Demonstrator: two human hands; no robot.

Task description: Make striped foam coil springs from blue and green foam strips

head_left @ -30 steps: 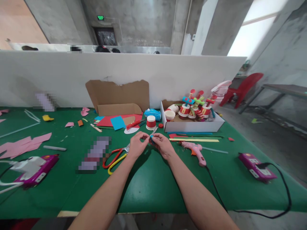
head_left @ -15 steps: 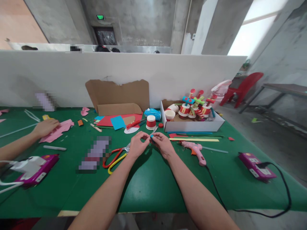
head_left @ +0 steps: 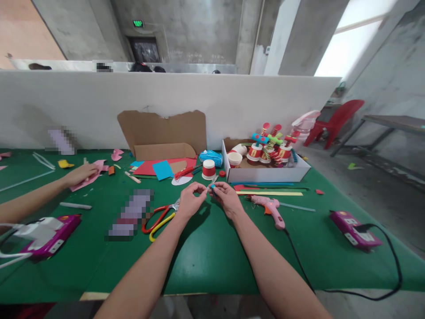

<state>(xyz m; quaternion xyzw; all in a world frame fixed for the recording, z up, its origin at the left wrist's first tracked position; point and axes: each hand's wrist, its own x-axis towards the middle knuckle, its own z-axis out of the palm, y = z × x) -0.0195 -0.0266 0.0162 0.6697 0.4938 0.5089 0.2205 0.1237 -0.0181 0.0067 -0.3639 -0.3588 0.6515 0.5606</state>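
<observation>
My left hand (head_left: 192, 199) and my right hand (head_left: 227, 199) meet over the middle of the green table, fingertips almost touching. Between my right thumb and fingers is a small blue piece (head_left: 213, 189), seemingly paper or card; its exact shape is too small to make out. The left fingers are pinched at its edge, and what they hold is unclear. Just beyond my hands stands an upturned red-and-white paper cup (head_left: 209, 170). Scissors with red and yellow handles (head_left: 162, 218) lie beside my left hand. To the right of my right hand rests a pink glue gun (head_left: 270, 208).
A white box (head_left: 268, 176) holds cups with decorated figures. Blue paper (head_left: 162, 170) and cardboard (head_left: 166, 128) are behind my hands. Purple power strips (head_left: 355, 230) sit at both sides, with the glue gun's cord trailing right. Another person's hand (head_left: 83, 173) touches pink paper at left.
The blue piece has turned slightly in my fingers; my hands stay in nearly the same place. At left, the other person's hand has moved right with the pink paper, exposing a yellow piece.
</observation>
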